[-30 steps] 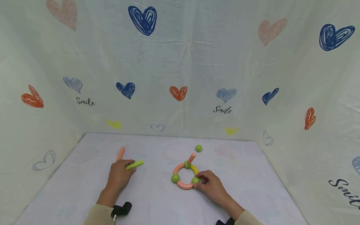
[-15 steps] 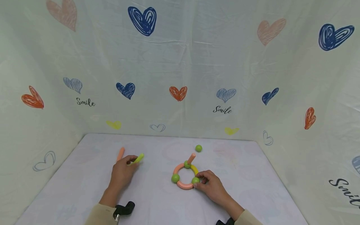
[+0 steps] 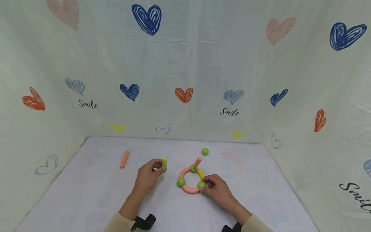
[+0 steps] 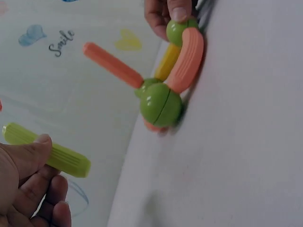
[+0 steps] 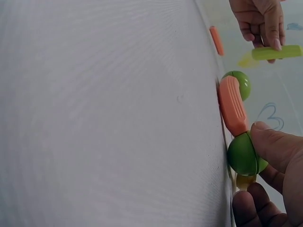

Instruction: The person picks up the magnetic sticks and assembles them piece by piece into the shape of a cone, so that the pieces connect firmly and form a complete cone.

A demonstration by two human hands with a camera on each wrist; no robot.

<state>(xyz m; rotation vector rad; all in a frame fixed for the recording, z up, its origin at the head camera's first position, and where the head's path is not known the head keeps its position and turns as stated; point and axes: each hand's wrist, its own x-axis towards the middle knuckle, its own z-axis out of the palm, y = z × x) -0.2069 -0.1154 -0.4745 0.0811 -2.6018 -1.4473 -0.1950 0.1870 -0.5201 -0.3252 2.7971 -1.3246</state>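
My left hand (image 3: 147,177) is pinching rod (image 3: 164,161) near-upright, ring (image 3: 190,190) lying toward table (image 3: 266,187) right edge; my right hand (image 3: 218,191) is gripping its right ball (image 3: 201,184).

The table (image 3: 72,193) has a whitish, faintly patterned top; on it, seen from the head camera, rests a ring (image 3: 186,169), its green balls (image 3: 181,182) near nine, twelve and four o'clock, its orange curved pieces (image 3: 190,190) at six and ten, its yellow curved piece (image 3: 200,174) at two; a raised orange stick (image 3: 197,162) juts from the ball at twelve; near the ring, at one o'clock, sits a loose green ball (image 3: 205,151); well apart, between nine and ten, lies a loose orange stick (image 3: 124,159).
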